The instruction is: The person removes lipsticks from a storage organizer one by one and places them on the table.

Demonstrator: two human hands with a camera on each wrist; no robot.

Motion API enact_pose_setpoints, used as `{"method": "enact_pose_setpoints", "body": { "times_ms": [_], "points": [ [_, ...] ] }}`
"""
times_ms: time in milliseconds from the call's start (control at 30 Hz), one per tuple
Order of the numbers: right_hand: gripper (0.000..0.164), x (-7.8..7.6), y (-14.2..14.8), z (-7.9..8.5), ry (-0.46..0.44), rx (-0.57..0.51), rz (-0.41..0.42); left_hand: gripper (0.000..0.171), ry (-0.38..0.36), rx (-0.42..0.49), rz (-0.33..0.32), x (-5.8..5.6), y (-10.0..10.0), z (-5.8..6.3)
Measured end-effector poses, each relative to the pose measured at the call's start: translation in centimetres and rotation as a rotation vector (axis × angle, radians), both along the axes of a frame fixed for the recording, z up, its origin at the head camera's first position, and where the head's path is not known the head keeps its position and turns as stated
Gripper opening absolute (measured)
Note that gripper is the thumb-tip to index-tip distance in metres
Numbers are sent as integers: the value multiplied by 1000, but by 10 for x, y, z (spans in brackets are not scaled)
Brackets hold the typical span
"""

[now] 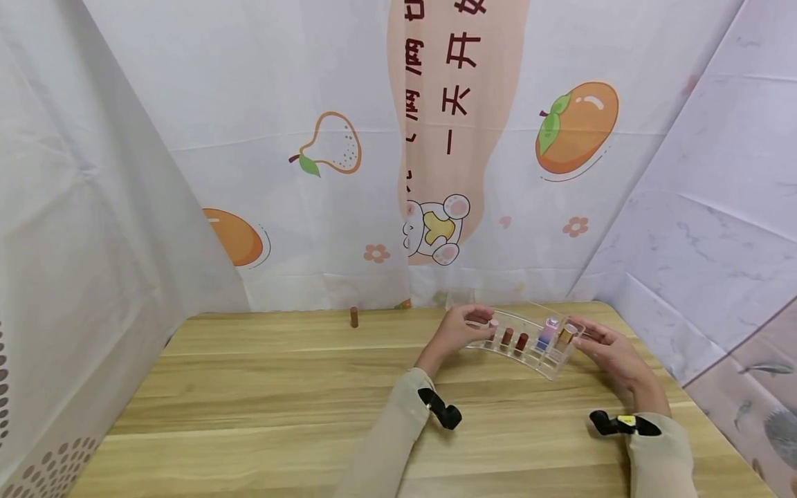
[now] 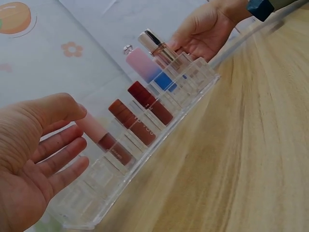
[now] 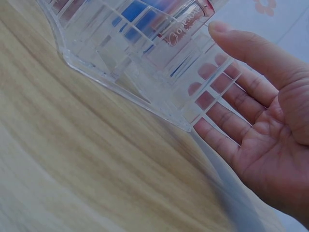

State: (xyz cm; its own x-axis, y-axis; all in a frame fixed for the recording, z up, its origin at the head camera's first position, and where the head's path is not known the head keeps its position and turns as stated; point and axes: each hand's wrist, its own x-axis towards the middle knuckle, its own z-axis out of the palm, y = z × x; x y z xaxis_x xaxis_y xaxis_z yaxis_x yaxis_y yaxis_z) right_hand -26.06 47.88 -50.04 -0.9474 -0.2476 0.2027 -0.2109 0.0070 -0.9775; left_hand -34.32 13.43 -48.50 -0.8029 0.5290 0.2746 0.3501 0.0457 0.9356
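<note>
A clear acrylic lipstick organizer [image 1: 526, 360], gently curved, is held at its two ends near the table's back right. My left hand [image 1: 459, 329] has thumb and fingers around its left end, thumb beside a pink-capped lip gloss tube [image 2: 91, 126]. At the other end, my right hand [image 3: 260, 121] grips with its thumb at the upper corner and fingers behind the clear wall. Standing in the slots are a brown-capped tube [image 2: 123, 112], a dark red-capped tube [image 2: 140, 94], a pink-and-blue tube [image 2: 140, 63] and a gold-capped tube [image 2: 149, 41].
A small brown tube [image 1: 354, 317] stands alone at the back edge of the wooden table [image 1: 268, 401]. Behind it hangs a white printed curtain [image 1: 349, 221], with more fabric along both sides.
</note>
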Motion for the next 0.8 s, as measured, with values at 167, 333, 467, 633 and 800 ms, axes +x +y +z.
{"method": "enact_pose_setpoints", "body": {
  "times_ms": [167,333,467,633,800],
  "points": [
    [49,0,0,1,-1,29,-20,34,12,-5,19,-1,2,-4],
    [49,0,1,0,-1,25,-17,32,31,-12,38,1,3,-3],
    [49,0,1,-1,7,-17,13,29,54,-15,47,3,4,-2],
    [49,-1,1,-2,13,-43,33,27,77,-17,55,4,6,-3],
    [50,-1,2,-2,11,-40,23,26,71,3,69,4,8,-6]
  ]
}}
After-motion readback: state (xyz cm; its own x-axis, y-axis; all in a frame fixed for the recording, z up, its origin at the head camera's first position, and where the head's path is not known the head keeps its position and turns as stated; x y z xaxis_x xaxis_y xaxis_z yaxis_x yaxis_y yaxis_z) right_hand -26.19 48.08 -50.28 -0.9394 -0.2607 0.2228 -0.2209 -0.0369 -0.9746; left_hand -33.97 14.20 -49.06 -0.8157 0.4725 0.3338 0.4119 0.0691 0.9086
